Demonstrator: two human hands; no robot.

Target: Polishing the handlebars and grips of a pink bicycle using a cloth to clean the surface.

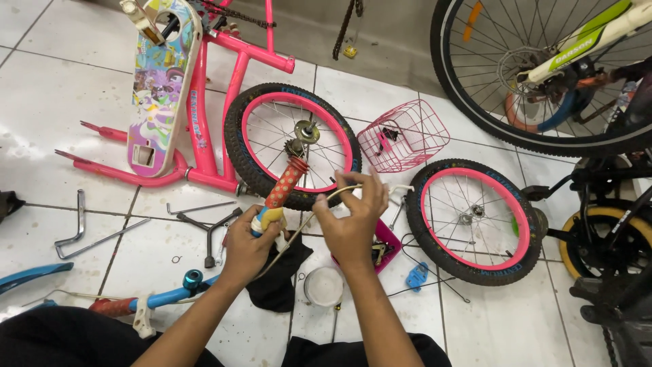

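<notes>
- Head view: my left hand is clamped round a handlebar end with a red dotted grip.
- Right hand, fingertips pinched together, holds the cream cable just above the left.
- Done, I judge: cable in hand at the lever.
- Left: both pink-rimmed wheels and the pink frame lie apart beyond my hands; basket loose.

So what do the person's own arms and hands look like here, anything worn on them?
Both forearms are bare from the bottom edge of the view up to the hands, with no sleeves showing. The left hand and the right hand wear no gloves, and no watch, ring or wristband can be seen.
</notes>
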